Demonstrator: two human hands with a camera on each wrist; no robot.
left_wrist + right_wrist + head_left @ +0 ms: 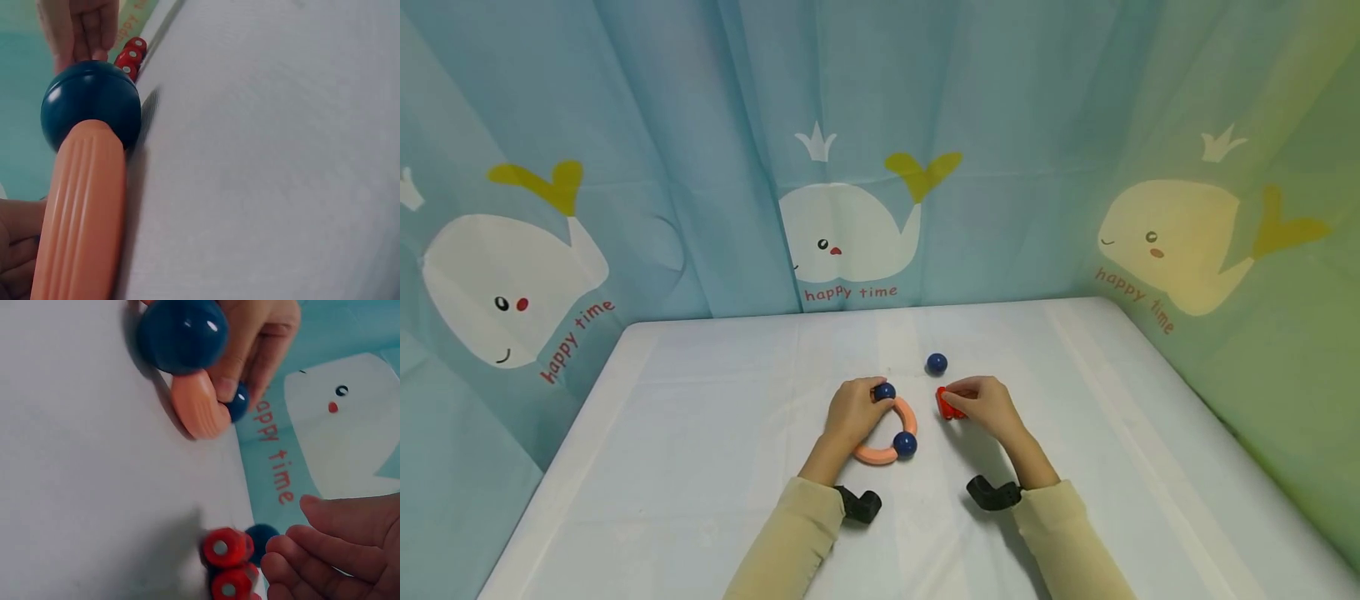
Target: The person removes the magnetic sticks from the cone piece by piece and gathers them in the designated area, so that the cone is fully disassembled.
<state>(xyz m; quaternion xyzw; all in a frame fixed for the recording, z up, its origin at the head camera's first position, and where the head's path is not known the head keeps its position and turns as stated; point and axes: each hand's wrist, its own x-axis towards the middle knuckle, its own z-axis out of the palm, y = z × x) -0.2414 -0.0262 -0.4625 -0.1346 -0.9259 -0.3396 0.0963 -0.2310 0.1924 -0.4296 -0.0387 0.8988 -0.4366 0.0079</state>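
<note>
My left hand (852,410) holds a ring of orange curved pieces (877,456) and blue balls at its far blue ball (885,391). The nearer blue ball (905,444) fills much of the left wrist view, joined to a grooved orange piece (84,206). My right hand (988,406) is over several small red pieces (946,403), its fingers loosely bent. In the right wrist view, the fingertips of this hand (344,550) are beside the red pieces (228,550), which show round silvery ends, and nothing shows between thumb and fingers.
A loose blue ball (936,363) lies just beyond the red pieces. The white-covered table (715,417) meets a blue curtain (1022,167) with whale prints at its back edge. Black wrist devices (994,493) stick out near both sleeves.
</note>
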